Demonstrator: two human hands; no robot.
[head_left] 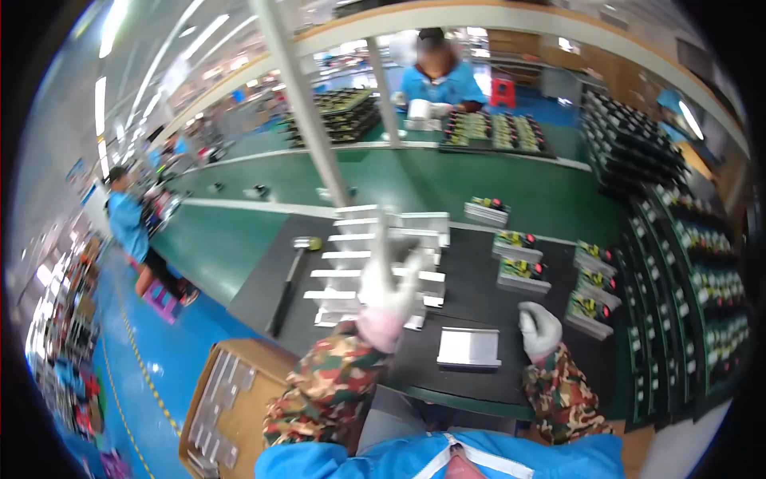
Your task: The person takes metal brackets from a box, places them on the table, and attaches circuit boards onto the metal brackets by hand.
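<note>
My left hand (391, 283), in a white glove, reaches over rows of silver metal channel pieces (347, 259) on the dark mat. It is smeared by motion, but its fingers look stretched and apart, with nothing clearly held. In front of me lies a single silver metal channel piece (468, 347), apart from both hands. To its right my right hand (540, 329), also gloved, rests over the mat with its fingers curled in and nothing visible in them. Circuit-board assemblies in metal channels (523, 274) stand beyond the right hand, and others (590, 314) stand to its right.
A hammer (293, 283) lies left of the rows. A cardboard box (271, 355) with metal pieces stands at lower left. Stacked black trays of assemblies (678, 295) rise at right. A post (303, 104) stands ahead; a co-worker (439, 76) sits across the green bench (415, 180).
</note>
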